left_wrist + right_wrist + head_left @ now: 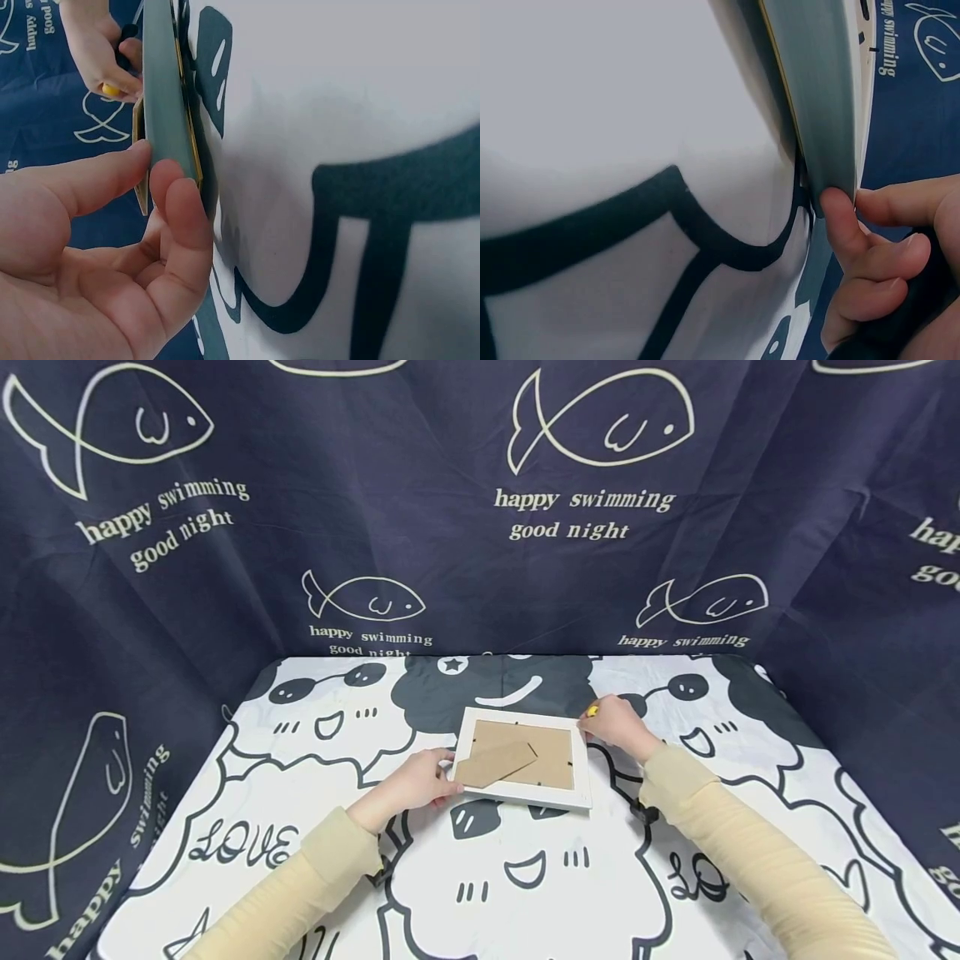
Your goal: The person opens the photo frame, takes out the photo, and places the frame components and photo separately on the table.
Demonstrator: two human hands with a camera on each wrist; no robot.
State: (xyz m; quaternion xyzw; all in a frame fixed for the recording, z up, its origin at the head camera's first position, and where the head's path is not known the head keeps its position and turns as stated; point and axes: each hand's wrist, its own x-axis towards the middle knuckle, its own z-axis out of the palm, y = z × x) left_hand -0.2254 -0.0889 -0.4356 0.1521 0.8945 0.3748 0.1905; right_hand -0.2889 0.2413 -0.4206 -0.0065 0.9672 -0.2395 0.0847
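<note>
A white picture frame (558,795) lies face down, its brown backing board (553,758) and slanted cardboard stand (495,765) facing up. My left hand (420,779) grips its left edge, with the thumb at the stand's end and fingers round the side in the left wrist view. At the far right corner, my right hand (618,724) pinches the frame between thumb and finger. The same hand's other fingers curl round a tool with a black handle (892,322) and a yellow end (592,711); the palm hides much of it.
The table is covered by a white cloth (337,806) with black cartoon sheep and lettering. Behind it and along both sides hangs a dark blue curtain (465,552) printed with fish. Small black straps or devices sit at both wrists.
</note>
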